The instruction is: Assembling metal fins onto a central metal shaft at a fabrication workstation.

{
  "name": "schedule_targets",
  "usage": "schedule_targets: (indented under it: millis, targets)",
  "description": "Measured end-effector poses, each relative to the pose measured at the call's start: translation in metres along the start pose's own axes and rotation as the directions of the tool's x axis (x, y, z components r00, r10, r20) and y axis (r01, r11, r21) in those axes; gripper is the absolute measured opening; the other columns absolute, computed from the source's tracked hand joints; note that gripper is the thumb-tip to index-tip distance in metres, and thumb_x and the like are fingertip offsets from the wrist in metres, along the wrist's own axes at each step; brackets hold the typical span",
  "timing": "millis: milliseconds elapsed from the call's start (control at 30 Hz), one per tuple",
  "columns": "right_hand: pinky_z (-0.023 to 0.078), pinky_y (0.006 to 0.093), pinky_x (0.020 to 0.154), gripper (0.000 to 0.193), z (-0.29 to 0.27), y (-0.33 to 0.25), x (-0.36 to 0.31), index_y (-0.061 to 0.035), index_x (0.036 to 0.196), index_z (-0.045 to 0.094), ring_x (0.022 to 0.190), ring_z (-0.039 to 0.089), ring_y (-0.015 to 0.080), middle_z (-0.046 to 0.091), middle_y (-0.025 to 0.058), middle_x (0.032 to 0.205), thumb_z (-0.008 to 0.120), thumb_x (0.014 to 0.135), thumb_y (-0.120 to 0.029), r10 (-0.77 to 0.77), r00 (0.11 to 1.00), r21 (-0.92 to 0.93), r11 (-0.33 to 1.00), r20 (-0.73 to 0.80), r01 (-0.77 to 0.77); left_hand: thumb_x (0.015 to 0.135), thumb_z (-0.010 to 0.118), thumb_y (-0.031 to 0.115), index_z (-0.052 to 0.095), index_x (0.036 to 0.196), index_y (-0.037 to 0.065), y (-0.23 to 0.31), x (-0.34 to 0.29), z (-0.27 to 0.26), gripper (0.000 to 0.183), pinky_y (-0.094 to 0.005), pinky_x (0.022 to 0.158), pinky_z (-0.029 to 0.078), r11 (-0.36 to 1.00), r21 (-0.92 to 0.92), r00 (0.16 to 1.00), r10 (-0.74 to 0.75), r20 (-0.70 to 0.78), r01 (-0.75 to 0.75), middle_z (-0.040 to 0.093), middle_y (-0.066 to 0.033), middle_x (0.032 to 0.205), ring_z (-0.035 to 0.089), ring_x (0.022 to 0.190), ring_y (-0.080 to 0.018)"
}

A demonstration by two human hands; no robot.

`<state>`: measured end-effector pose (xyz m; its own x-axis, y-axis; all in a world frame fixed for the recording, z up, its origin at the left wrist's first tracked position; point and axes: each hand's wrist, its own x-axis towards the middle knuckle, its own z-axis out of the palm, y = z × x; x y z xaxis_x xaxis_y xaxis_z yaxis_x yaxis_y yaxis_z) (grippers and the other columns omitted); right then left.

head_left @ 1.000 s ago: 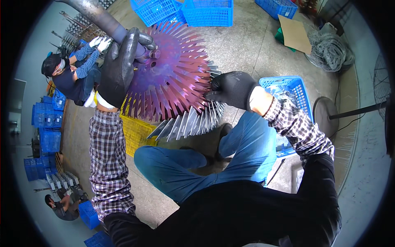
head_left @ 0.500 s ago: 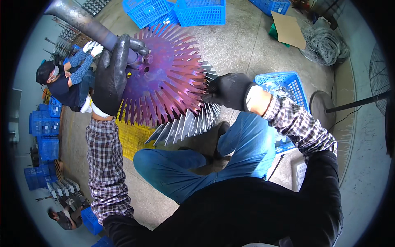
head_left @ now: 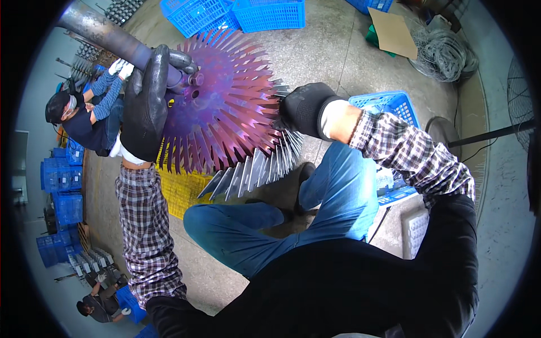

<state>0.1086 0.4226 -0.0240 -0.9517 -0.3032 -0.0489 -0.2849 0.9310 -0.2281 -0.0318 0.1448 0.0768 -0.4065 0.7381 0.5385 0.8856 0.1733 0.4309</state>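
While the gloved left hand (head_left: 147, 104) wraps closed around a grey pipe (head_left: 107, 36), the purple finned disc (head_left: 225, 112) sits raised above the knees; the gloved right hand (head_left: 307, 110) pinches its right-edge fins.

A bare grey concrete floor (head_left: 344, 53) fills the room, lit evenly, with blue plastic crates (head_left: 242, 14) along its far edge and more stacked blue crates (head_left: 59, 188) by the pale wall at the left. A flat piece of cardboard (head_left: 393, 32) and a tangle of grey wire (head_left: 445, 53) lie toward the far right corner, near a standing fan (head_left: 521, 93). A yellow crate (head_left: 183, 188) sits on the floor, and two other workers (head_left: 84, 115) sit at the left edge
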Motion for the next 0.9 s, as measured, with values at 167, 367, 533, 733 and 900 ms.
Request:
schedule_targets:
  millis: [167, 367, 533, 733, 900]
  targets:
    - [0.056, 0.0479, 0.073, 0.041, 0.010, 0.000, -0.001, -0.0034, 0.094, 0.075, 0.072, 0.066, 0.0416, 0.075, 0.0175, 0.079, 0.061, 0.101, -0.041, 0.034, 0.998, 0.015, 0.999, 0.060, -0.035, 0.109, 0.058, 0.024, 0.066, 0.125, -0.003, 0.018, 0.004, 0.001, 0.032, -0.0343, 0.084, 0.055, 0.957, -0.133, 0.963, -0.265, -0.049, 0.257, 0.072, -0.0122, 0.103, 0.068, 0.096, -0.0212]
    - [0.056, 0.0441, 0.070, 0.042, 0.010, 0.030, -0.014, -0.0023, 0.094, 0.075, 0.067, 0.067, 0.0350, 0.075, 0.0142, 0.078, 0.061, 0.102, -0.040, 0.060, 0.998, 0.390, 0.919, 0.031, -0.067, 0.110, 0.056, 0.028, 0.071, 0.109, -0.002, 0.058, 0.018, 0.009, 0.034, -0.0324, 0.079, 0.055, 0.830, -0.395, 0.879, -0.466, -0.104, 0.394, 0.073, -0.0112, 0.093, 0.068, 0.091, -0.0183]
    - [0.053, 0.0363, 0.065, 0.040, 0.017, 0.031, -0.036, -0.0021, 0.094, 0.075, 0.062, 0.063, 0.0230, 0.074, 0.0079, 0.076, 0.061, 0.104, -0.038, 0.217, 0.976, 0.596, 0.786, -0.014, -0.166, 0.109, 0.056, 0.029, 0.069, 0.102, -0.001, 0.052, 0.016, 0.015, 0.034, -0.0324, 0.078, 0.054, 0.763, -0.500, 0.809, -0.558, -0.187, 0.410, 0.072, -0.0112, 0.089, 0.067, 0.083, -0.0173]
    - [0.052, 0.0301, 0.061, 0.035, 0.022, 0.022, -0.032, -0.0028, 0.098, 0.075, 0.057, 0.061, 0.0152, 0.072, 0.0040, 0.072, 0.063, 0.105, -0.035, 0.240, 0.970, 0.642, 0.748, -0.022, -0.171, 0.108, 0.057, 0.030, 0.068, 0.096, 0.001, 0.028, 0.019, 0.008, 0.033, -0.0318, 0.076, 0.053, 0.680, -0.592, 0.763, -0.626, -0.160, 0.433, 0.071, -0.0100, 0.085, 0.065, 0.076, -0.0170]
    - [0.053, 0.0346, 0.065, 0.036, 0.025, 0.012, -0.012, -0.0033, 0.101, 0.074, 0.062, 0.064, 0.0226, 0.073, 0.0079, 0.075, 0.063, 0.103, -0.038, 0.075, 0.996, 0.479, 0.876, -0.039, -0.047, 0.108, 0.058, 0.030, 0.067, 0.095, 0.002, 0.023, 0.016, 0.004, 0.033, -0.0301, 0.073, 0.052, 0.752, -0.545, 0.859, -0.501, -0.106, 0.372, 0.070, -0.0092, 0.084, 0.065, 0.076, -0.0168]
